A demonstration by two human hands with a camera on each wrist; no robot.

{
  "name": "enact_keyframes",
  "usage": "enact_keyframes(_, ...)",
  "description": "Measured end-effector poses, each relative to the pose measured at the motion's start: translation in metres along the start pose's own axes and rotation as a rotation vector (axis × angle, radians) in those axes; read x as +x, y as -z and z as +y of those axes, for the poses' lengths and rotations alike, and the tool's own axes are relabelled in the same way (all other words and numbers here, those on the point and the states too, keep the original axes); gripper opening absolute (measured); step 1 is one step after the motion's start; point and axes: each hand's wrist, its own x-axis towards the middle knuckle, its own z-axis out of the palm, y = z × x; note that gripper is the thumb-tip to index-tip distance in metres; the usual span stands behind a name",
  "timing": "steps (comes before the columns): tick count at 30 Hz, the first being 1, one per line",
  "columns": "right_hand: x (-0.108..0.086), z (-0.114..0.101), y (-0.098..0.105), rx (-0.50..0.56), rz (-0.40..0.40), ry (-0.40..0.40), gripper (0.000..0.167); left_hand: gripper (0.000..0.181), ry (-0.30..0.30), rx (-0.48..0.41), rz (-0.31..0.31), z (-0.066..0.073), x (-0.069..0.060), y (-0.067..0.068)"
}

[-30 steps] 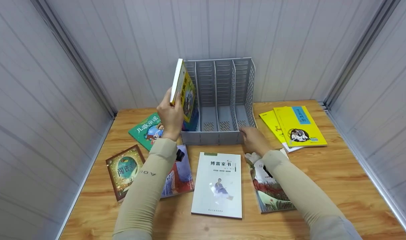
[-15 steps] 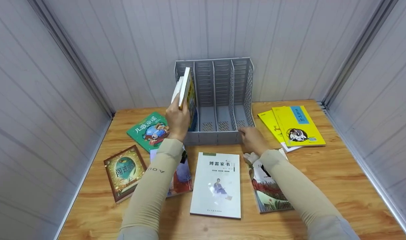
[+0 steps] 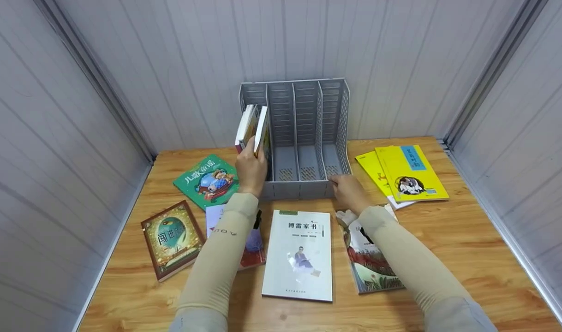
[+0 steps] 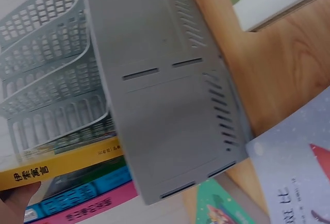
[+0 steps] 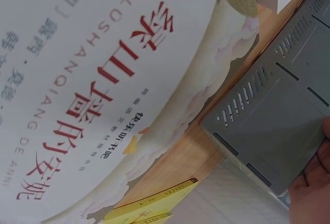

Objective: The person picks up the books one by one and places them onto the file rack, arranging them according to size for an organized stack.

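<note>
Small panelled booth (image 3: 55, 161), pale walls (image 3: 184, 55) on three sides, wood-grain tabletop (image 3: 470, 258)

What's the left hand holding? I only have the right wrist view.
Observer: The left hand grips a yellow-spined book.
Operator: Which slot is it at?
Observer: The leftmost of four in the gray rack.
Operator: Anything beside that book?
Observer: Yes, a blue-spined book and a pink-spined book.
</note>
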Motion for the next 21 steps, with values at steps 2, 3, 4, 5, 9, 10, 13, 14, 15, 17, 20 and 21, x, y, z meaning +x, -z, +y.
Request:
enact_keyframes(2, 0.000, -0.001, 0.000, 0.000, -0.006, -0.011, 0.031, 0.030, 0.008, 0.008, -0.012, -0.002, -0.002, -0.003)
enact_keyframes(3, 0.001, -0.001, 0.000, -0.003, -0.008, -0.012, 0.031, 0.030, 0.014, 0.012, -0.016, -0.003, -0.003, -0.004)
enact_keyframes(4, 0.001, -0.001, 0.000, -0.004, -0.009, -0.013, 0.031, 0.030, 0.019, 0.015, -0.020, -0.004, -0.003, -0.005)
enact_keyframes(5, 0.001, -0.001, 0.000, -0.005, -0.007, -0.011, 0.031, 0.030, 0.024, 0.020, -0.024, -0.005, -0.004, -0.006)
enact_keyframes(9, 0.001, 0.000, 0.000, -0.018, 0.003, 0.009, 0.031, 0.030, 0.046, 0.050, -0.055, -0.005, -0.004, -0.008)
enact_keyframes(10, 0.000, 0.000, 0.000, -0.016, 0.003, 0.012, 0.031, 0.031, 0.055, 0.062, -0.070, -0.005, -0.003, -0.008)
enact_keyframes(13, 0.000, 0.000, 0.000, -0.018, 0.001, 0.012, 0.031, 0.031, 0.103, 0.107, -0.131, -0.001, 0.001, -0.007)
enact_keyframes(14, 0.000, 0.000, 0.000, -0.015, -0.001, 0.008, 0.031, 0.030, 0.124, 0.124, -0.150, 0.000, 0.003, -0.006)
enact_keyframes(15, 0.000, 0.000, 0.000, -0.013, -0.002, 0.007, 0.032, 0.030, 0.147, 0.141, -0.170, 0.001, 0.005, -0.005)
enact_keyframes(17, 0.000, 0.000, 0.000, -0.013, -0.005, 0.007, 0.032, 0.029, 0.185, 0.179, -0.209, 0.003, 0.009, -0.005)
enact_keyframes(20, 0.000, 0.000, 0.001, -0.003, -0.010, 0.001, 0.032, 0.030, 0.204, 0.210, -0.258, 0.005, 0.013, -0.004)
enact_keyframes(21, -0.001, 0.000, 0.001, 0.002, -0.012, -0.001, 0.032, 0.031, 0.198, 0.216, -0.270, 0.005, 0.013, -0.004)
